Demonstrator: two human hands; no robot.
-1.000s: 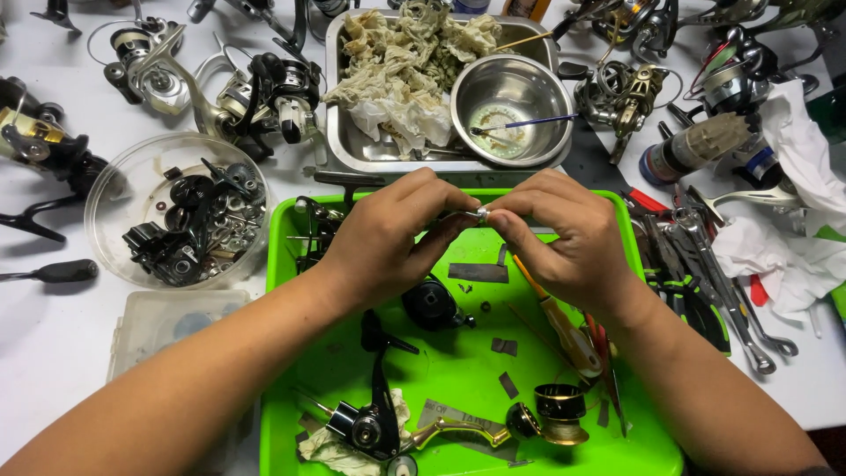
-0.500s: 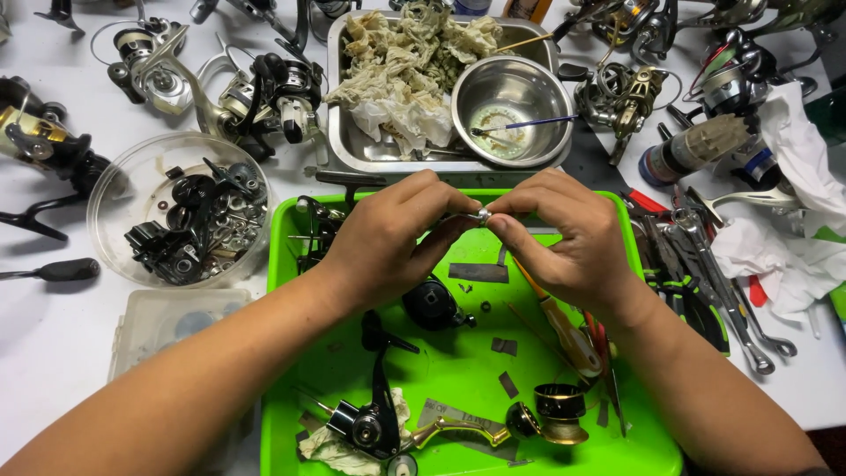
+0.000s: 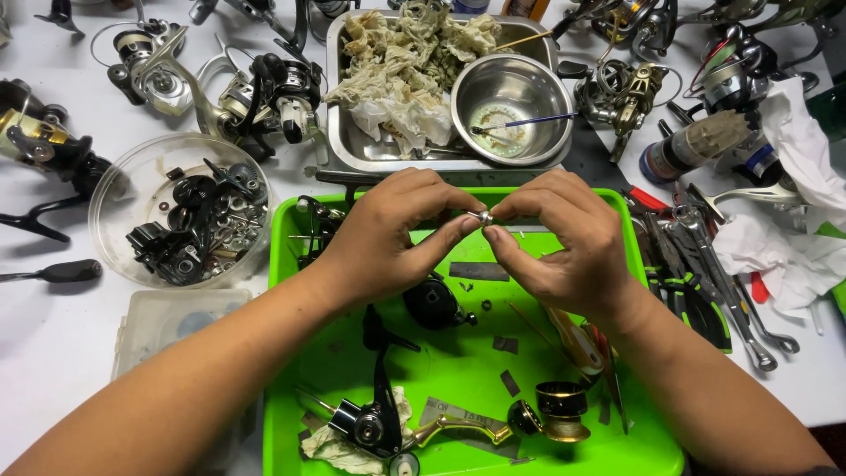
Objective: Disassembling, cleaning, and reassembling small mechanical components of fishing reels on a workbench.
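Note:
My left hand [image 3: 388,234] and my right hand [image 3: 560,242] meet above a bright green tray [image 3: 458,370]. Between their fingertips they pinch a tiny silver metal part [image 3: 484,217]. Both hands grip it, thumbs and forefingers closed around it. Below them on the tray lie a black round reel part [image 3: 432,301], a black reel body with a handle [image 3: 374,414], a gold spool [image 3: 561,408] and small dark bits.
A steel tray [image 3: 348,145] holds dirty rags [image 3: 401,66] and a steel bowl [image 3: 511,97] with a brush. A clear bowl [image 3: 115,189] of black parts stands left. Fishing reels [image 3: 264,88] line the back. Pliers and tools [image 3: 705,264] lie right beside white cloth [image 3: 793,247].

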